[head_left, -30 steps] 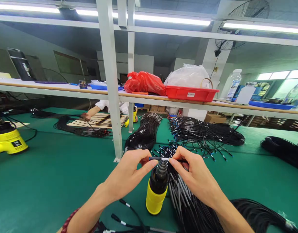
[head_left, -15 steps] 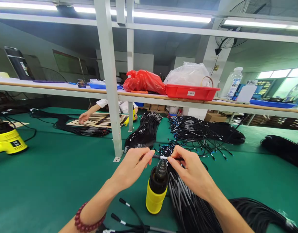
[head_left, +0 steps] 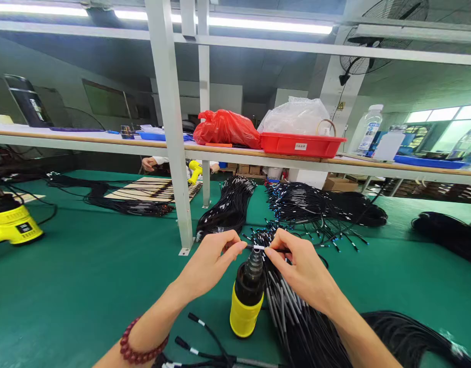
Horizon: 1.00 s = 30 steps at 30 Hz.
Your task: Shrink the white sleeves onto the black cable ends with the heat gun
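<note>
A black cable with a white sleeve (head_left: 259, 247) is stretched level between my hands, just above the nozzle of an upright yellow and black heat gun (head_left: 245, 306). My left hand (head_left: 214, 258) pinches the cable left of the sleeve, finger and thumb together. On the other side, my right hand (head_left: 300, 260) pinches it at the sleeve's right end. Beneath and beside my right hand lies a thick bundle of black cables (head_left: 292, 317) with grey sections. Loose cable ends with black connectors (head_left: 197, 319) lie below my left hand.
A white metal post (head_left: 174, 128) stands on the green table (head_left: 85, 276), left of my hands. Further cable bundles (head_left: 229, 204) lie behind. A shelf (head_left: 227, 153) crosses above, holding a red tray (head_left: 302, 145). Another yellow heat gun (head_left: 16, 225) is at left. Across the table, a person's hand (head_left: 149, 163) shows.
Across the table, the other person's hand has drawn back from the wooden board, and a yellow heat gun there has moved left and up. My hands have hardly moved.
</note>
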Each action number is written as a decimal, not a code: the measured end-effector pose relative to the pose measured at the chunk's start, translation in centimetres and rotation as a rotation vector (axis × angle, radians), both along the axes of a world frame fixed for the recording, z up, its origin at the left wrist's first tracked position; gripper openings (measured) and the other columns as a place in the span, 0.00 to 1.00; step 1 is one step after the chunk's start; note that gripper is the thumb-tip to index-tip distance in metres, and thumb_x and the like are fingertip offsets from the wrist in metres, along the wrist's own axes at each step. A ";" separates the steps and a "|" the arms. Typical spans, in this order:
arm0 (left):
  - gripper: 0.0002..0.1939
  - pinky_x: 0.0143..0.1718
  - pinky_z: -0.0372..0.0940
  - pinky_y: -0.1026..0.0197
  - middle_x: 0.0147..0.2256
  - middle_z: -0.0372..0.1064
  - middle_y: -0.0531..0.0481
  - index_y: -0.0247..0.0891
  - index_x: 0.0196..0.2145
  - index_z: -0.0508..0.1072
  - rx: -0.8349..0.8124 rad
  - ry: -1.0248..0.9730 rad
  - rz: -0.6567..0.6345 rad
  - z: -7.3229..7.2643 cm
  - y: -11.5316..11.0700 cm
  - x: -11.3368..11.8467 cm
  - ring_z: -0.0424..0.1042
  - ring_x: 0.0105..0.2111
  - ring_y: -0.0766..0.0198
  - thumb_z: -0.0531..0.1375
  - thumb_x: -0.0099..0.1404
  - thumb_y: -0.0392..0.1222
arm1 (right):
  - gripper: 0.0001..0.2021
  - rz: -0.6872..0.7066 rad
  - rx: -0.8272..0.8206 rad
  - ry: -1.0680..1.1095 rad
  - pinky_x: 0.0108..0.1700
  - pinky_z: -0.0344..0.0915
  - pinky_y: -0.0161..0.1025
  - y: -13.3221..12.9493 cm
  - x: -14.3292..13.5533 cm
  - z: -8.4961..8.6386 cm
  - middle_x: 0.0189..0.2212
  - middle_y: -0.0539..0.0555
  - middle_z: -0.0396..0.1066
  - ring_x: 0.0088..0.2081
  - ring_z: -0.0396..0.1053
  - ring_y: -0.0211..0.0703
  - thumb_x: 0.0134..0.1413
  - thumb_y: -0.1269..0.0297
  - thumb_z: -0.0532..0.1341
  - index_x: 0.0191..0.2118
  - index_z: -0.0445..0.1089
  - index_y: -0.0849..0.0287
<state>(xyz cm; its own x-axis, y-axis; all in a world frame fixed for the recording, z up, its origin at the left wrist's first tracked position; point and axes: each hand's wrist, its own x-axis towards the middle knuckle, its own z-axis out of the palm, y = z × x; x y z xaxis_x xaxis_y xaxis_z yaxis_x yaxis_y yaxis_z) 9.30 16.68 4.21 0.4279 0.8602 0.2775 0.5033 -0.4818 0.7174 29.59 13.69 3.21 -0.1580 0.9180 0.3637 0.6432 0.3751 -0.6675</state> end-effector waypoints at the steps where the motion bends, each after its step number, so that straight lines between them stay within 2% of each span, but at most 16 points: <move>1: 0.16 0.29 0.52 0.64 0.25 0.62 0.57 0.38 0.27 0.66 0.000 -0.010 -0.007 0.1 -0.1 0.0 0.58 0.27 0.66 0.52 0.69 0.48 | 0.11 -0.002 0.000 0.003 0.28 0.52 0.35 0.0 0.0 0.0 0.23 0.46 0.63 0.26 0.57 0.38 0.61 0.63 0.55 0.27 0.58 0.56; 7: 0.12 0.31 0.54 0.64 0.27 0.65 0.57 0.38 0.30 0.68 0.002 -0.048 -0.023 0.2 -0.3 -0.1 0.61 0.30 0.66 0.55 0.68 0.46 | 0.09 0.005 -0.008 0.014 0.27 0.51 0.35 -0.1 0.1 0.2 0.24 0.46 0.64 0.25 0.56 0.37 0.61 0.64 0.55 0.28 0.60 0.56; 11: 0.13 0.30 0.54 0.64 0.27 0.64 0.56 0.38 0.29 0.66 -0.014 -0.060 -0.027 0.2 -0.3 -0.3 0.61 0.29 0.66 0.53 0.69 0.47 | 0.09 0.038 -0.008 0.030 0.27 0.51 0.35 -0.3 0.2 0.4 0.24 0.46 0.62 0.25 0.56 0.38 0.63 0.65 0.53 0.30 0.61 0.56; 15: 0.12 0.30 0.54 0.64 0.26 0.63 0.56 0.38 0.29 0.66 -0.016 -0.077 -0.032 0.3 -0.2 -0.3 0.61 0.28 0.66 0.53 0.69 0.46 | 0.10 0.056 -0.012 0.047 0.29 0.54 0.35 -0.3 0.4 0.4 0.24 0.46 0.64 0.26 0.59 0.38 0.64 0.65 0.53 0.30 0.63 0.57; 20: 0.10 0.30 0.55 0.64 0.28 0.64 0.55 0.38 0.31 0.67 -0.006 -0.088 -0.034 0.4 -0.2 -0.4 0.61 0.30 0.65 0.55 0.67 0.46 | 0.10 0.084 -0.025 0.055 0.31 0.57 0.36 -0.1 0.7 0.5 0.25 0.48 0.70 0.29 0.66 0.40 0.63 0.65 0.55 0.32 0.70 0.58; 25: 0.19 0.27 0.53 0.64 0.24 0.63 0.55 0.38 0.27 0.66 -0.045 -0.036 -0.035 0.1 -0.1 -0.3 0.61 0.27 0.65 0.50 0.70 0.53 | 0.10 0.056 0.000 0.061 0.30 0.58 0.36 -0.3 0.7 0.8 0.24 0.49 0.71 0.28 0.67 0.41 0.61 0.65 0.57 0.31 0.72 0.58; 30: 0.24 0.28 0.52 0.63 0.22 0.61 0.56 0.37 0.23 0.65 -0.015 0.020 -0.015 -0.1 0.1 -0.1 0.60 0.25 0.66 0.46 0.72 0.53 | 0.10 0.049 0.003 0.092 0.31 0.58 0.36 -0.4 0.6 1.0 0.24 0.48 0.70 0.28 0.66 0.40 0.61 0.66 0.57 0.30 0.71 0.58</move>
<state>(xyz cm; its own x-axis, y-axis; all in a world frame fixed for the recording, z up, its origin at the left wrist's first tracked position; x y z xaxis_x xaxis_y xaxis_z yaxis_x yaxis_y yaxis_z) 9.22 16.81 4.09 0.4457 0.8579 0.2557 0.5103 -0.4782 0.7148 30.16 13.28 4.18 -0.1686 0.9090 0.3811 0.5600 0.4065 -0.7219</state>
